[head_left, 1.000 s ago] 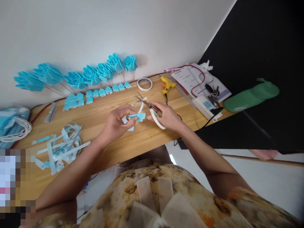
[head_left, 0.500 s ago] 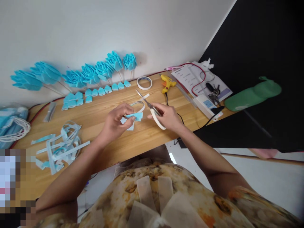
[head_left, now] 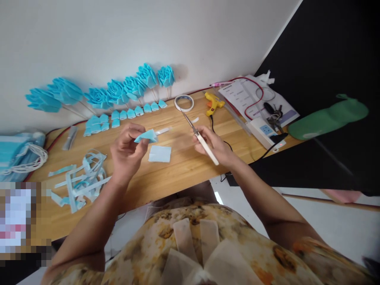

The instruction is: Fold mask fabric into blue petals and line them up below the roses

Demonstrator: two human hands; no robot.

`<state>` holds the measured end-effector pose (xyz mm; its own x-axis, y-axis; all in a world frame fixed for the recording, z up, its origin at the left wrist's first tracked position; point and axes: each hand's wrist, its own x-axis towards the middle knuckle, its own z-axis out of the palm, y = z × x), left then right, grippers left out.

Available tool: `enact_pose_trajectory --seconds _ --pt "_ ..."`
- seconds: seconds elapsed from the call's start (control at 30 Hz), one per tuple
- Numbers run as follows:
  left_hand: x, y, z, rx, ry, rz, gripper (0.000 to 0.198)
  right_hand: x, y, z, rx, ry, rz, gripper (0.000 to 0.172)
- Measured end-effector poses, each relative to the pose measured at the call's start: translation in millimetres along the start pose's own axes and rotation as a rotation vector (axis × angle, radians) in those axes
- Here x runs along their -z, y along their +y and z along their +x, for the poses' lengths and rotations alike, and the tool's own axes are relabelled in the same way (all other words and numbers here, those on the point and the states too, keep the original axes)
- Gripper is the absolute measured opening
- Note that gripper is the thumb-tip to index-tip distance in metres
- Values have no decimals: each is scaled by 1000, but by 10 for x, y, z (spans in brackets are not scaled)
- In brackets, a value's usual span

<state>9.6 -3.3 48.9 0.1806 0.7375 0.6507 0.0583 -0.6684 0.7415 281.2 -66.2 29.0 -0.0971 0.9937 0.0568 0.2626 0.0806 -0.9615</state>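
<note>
1. Blue folded piece [head_left: 150, 136]: pinched between thumb and fingers of the left hand [head_left: 127, 146], raised above the tabletop [head_left: 184, 170]. A slackened pinch could let its folds spring open.
2. Pale strip [head_left: 163, 130], just beyond the piece; I cannot tell whether they are joined. If sticky, it could catch in the wrong place.
3. White-handled scissors [head_left: 208, 149], gripped in the curled fingers of the right hand [head_left: 218, 146], blades seemingly together and pointing away. A careless swing leftward could nick a finger or slice the folds.
4. Light-blue square [head_left: 160, 154], flat on the wood between the hands; a brushing wrist could shift or crease it.
5. Tape roll [head_left: 176, 103], in line with the scissor tips; a forward jab could knock it.
6. Yellow glue gun [head_left: 213, 103], farther right; a snagged cord [head_left: 212, 123] could drag it, and its nozzle, if hot, could scorch.
</note>
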Motion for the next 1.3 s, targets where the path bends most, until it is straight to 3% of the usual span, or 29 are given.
enact_pose_trajectory --seconds 0.1,0.23,0.63,0.9,1.13,1.3 --pt "-17 58 -16 -20 71 10 18 -113 -23 -79 -55 -14 -95 40" --pt "-92 103 -28 -70 105 43 18 -251 -55 -96 -24 -31 -128 45" --pt "-235 185 -147 -165 6 117 14 -389 7 1 -54 65 57 46" --pt "-205 186 -152 -205 -21 158 16 -380 -44 -6 -103 122 192 55" --pt "-145 138 -136 -197 -113 192 13 -394 11 -9 -109 171 164 57" --pt "-59 -39 -150 -176 -196 185 12 -180 68 8 -84 246 117 57"
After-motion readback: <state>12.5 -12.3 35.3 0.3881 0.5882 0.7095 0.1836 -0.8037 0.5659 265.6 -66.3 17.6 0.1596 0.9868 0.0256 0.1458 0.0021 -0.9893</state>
